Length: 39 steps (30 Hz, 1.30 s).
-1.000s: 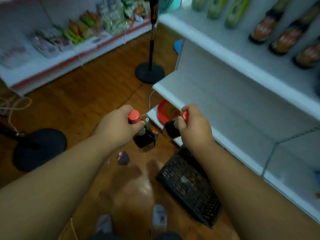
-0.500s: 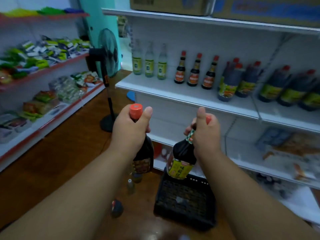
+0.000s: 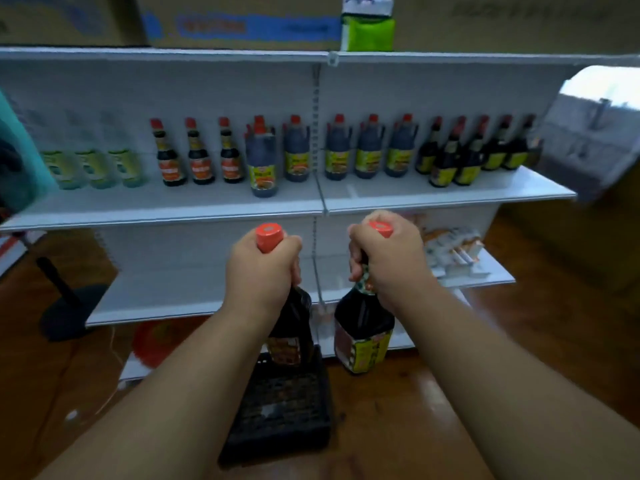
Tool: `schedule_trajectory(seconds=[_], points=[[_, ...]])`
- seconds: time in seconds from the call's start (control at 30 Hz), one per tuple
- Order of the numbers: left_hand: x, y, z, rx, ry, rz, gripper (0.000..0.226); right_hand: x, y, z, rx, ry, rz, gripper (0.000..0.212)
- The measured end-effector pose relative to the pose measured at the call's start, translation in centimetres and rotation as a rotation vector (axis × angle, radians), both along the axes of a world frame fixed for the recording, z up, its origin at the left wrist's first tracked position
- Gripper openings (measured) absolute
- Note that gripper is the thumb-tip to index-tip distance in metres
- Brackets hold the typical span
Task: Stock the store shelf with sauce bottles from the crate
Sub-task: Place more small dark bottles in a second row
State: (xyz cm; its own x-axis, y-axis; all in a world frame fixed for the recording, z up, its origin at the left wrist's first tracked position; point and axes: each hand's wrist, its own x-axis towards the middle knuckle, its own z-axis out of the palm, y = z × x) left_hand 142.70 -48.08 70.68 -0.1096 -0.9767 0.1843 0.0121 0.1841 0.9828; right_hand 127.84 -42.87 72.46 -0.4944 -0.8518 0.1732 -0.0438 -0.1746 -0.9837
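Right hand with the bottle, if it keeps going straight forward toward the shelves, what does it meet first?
Probably the front edge of the middle shelf, just above and beyond the right hand. No object shows between them, though depth is hard to judge from this view.

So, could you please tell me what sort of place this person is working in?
Most likely a small grocery shop: white retail shelving carries rows of sauce bottles, cardboard cartons sit on top, and a black crate stands on the wooden floor.

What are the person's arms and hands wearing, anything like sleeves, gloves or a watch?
Nothing shows on them. Both forearms are bare right down to the frame edge, with no sleeves in view. The left hand and right hand have no gloves, rings, watch or wristband.
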Motion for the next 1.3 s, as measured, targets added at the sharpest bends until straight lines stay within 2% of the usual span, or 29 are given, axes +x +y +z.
schedule_trajectory(seconds=[0.17,0.3,0.4,0.5,0.77,0.9,1.1,1.2,1.3], points=[[-11.8,-0.3,0.4,0.053,0.132,-0.161,0.037,-12.2,0.4,1.1,-0.043,-0.018,-0.013,0.021],[-19.0,-2.7,0.4,0.064,0.179,-0.237,0.034,-19.2,-1.7,0.1,-0.035,-0.111,-0.017,0.023],[-24.2,-5.7,-0.2,0.057,0.160,-0.305,0.033,-23.8,-3.7,-0.9,-0.019,-0.124,-0.087,0.022],[-29.9,-8.8,-0.5,0.050,0.100,-0.389,0.034,-28.1,-5.4,-1.6,-0.011,-0.140,-0.253,0.021],[-47.5,-11.5,-0.1,0.029,0.008,-0.548,0.033,-43.3,-6.2,-1.2,0.021,-0.012,-0.479,0.021],[-57.1,-11.8,-0.8,0.045,0.004,-0.498,0.025,-53.0,-6.7,-2.7,0.014,0.002,-0.471,0.023],[-69.1,-12.7,-0.9,0.065,-0.023,-0.216,0.027,-66.9,-10.1,-3.1,0.091,0.016,-0.282,0.029],[-73.5,-14.6,-0.9,0.069,-0.073,-0.153,0.015,-71.5,-12.5,-2.3,0.116,0.033,-0.274,0.026],[-76.9,-16.5,-1.1,0.018,-0.153,-0.140,0.014,-74.9,-15.8,-2.2,0.080,0.047,-0.308,0.026]])
